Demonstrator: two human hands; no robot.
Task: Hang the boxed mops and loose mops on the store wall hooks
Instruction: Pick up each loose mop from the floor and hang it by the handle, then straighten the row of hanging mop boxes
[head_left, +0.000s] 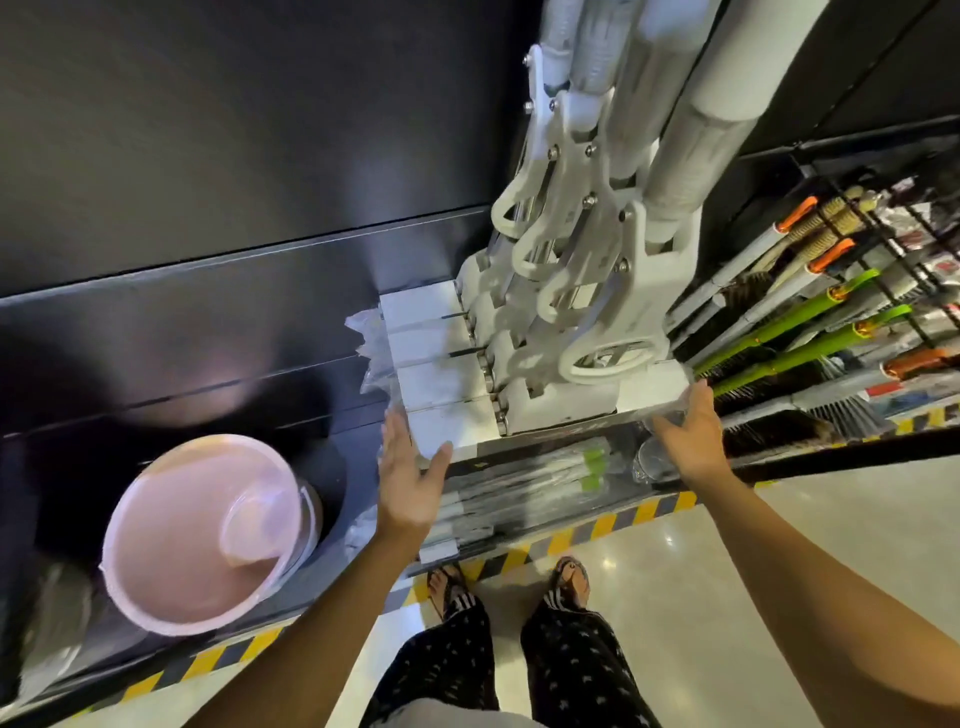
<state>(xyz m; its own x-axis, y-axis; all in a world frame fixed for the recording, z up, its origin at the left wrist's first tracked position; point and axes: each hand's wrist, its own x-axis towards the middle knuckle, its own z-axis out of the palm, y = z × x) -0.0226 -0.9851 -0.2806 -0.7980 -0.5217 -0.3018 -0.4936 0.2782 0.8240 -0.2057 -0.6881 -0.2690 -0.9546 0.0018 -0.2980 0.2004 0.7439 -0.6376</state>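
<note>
A black wall (208, 130) is backing four white mops (587, 249), all hanging side by side with their flat heads down. The nearest head is sitting between the two hands. One pink bucket (208, 535) is standing low at the left. Three green broom handles (810, 338) are showing at the right. The left hand (410, 478) is touching that head's left end, fingers spread wide. The right hand (691, 436) is laying straight fingers on its right end — neither is gripping.

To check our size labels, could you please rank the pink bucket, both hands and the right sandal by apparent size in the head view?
1. pink bucket
2. left hand and right hand, about alike
3. right sandal, smallest
</note>
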